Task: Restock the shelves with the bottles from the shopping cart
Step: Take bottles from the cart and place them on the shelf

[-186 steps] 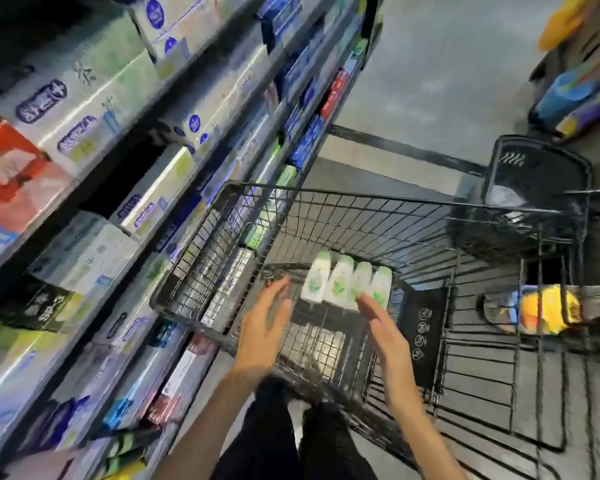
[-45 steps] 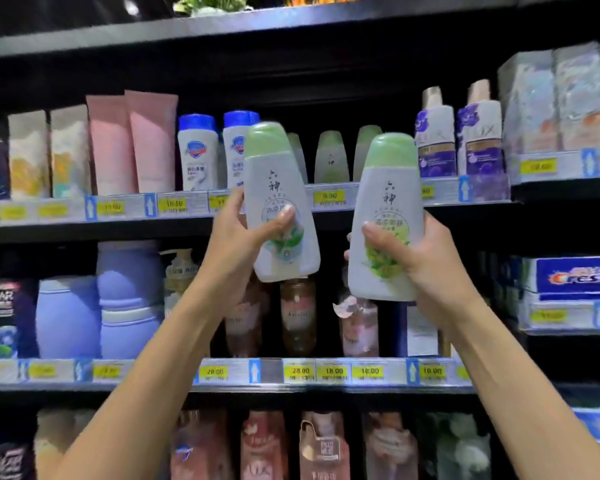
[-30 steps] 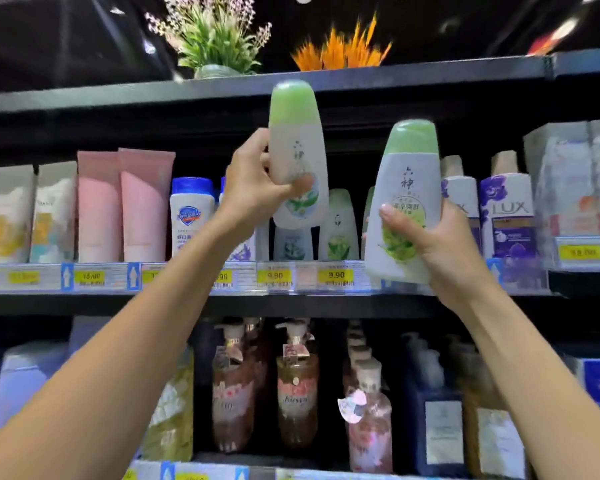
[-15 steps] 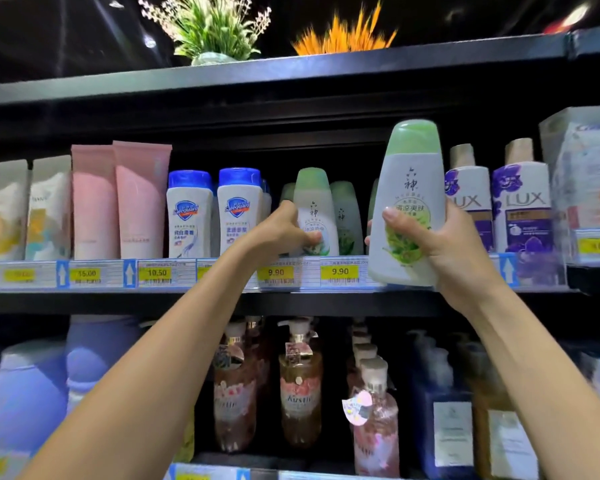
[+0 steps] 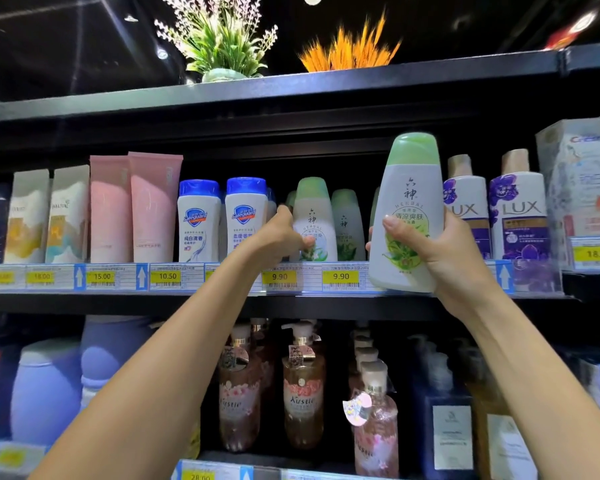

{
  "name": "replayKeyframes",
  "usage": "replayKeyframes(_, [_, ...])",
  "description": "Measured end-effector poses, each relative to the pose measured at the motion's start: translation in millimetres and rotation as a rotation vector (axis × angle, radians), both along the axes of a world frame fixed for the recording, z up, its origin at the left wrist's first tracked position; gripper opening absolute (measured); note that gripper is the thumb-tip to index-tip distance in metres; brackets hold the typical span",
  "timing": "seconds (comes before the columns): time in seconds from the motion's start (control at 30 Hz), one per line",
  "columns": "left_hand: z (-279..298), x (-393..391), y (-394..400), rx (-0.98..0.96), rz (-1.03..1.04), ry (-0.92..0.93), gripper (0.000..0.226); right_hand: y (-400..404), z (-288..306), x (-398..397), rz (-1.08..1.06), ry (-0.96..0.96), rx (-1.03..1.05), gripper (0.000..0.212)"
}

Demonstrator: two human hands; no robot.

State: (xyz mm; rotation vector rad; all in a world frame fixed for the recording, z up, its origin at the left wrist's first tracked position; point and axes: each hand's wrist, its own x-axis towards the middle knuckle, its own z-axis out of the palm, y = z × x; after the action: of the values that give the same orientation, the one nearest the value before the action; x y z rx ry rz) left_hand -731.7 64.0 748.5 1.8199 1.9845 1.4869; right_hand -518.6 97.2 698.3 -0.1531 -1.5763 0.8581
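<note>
Head view: the right hand (image 5: 454,258) grips a green-capped bottle (image 5: 409,216) before the shelf (image 5: 291,299) edge, fingers wrapped round it. Farther in, the left hand (image 5: 278,237) has now stood its bottle (image 5: 314,220) upright there, fingers still curled on it; one remains.

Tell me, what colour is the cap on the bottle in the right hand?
Pale green, on the white bottle held by the right hand; the head view shows it.

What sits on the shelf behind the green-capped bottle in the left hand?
Behind the bottle gripped by the left hand, another green cap peeks out at its left, so there is a bottle behind. That one's body and anything deeper are covered.
</note>
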Motion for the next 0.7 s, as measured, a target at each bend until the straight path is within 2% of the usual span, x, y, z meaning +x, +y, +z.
replayKeyframes(0.1, [-1.2,-1.6,-2.2,-0.022,0.013,-0.008,0.030,-1.2,-0.2,0.4,0.006,0.003,-0.006,0.054])
replayKeyframes(0.2, [-2.3,-2.4,-1.1,-0.025,0.025,0.009,0.049,-3.2,-0.7,0.6,0.013,0.009,-0.014,0.054])
replayKeyframes(0.27, [-1.6,1.0,1.1,-0.011,0.010,-0.052,0.049,-4.0,-1.9,0.8,0.014,0.008,-0.012,0.052])
replayKeyframes(0.3, [-1.3,4.6,2.7,-0.012,0.021,-0.062,0.054,-4.3,-2.7,0.8,0.014,0.007,-0.011,0.051])
replayKeyframes(0.37, [-3.1,11.5,6.7,0.014,0.086,0.033,0.086,-4.8,-4.1,0.9,0.015,0.007,-0.011,0.050])
replayKeyframes(0.4, [-4.8,14.2,8.2,0.038,0.119,0.086,0.095,-5.1,-4.7,0.9,0.016,0.008,-0.013,0.050])
replayKeyframes(0.57, [-9.2,11.1,11.1,0.084,0.139,0.146,0.094,-6.3,-7.9,2.4,0.015,0.010,-0.021,0.053])
replayKeyframes(0.7, [-10.5,4.9,7.7,0.076,0.116,0.164,0.080,-8.6,-10.8,1.6,0.030,0.012,-0.025,0.059])
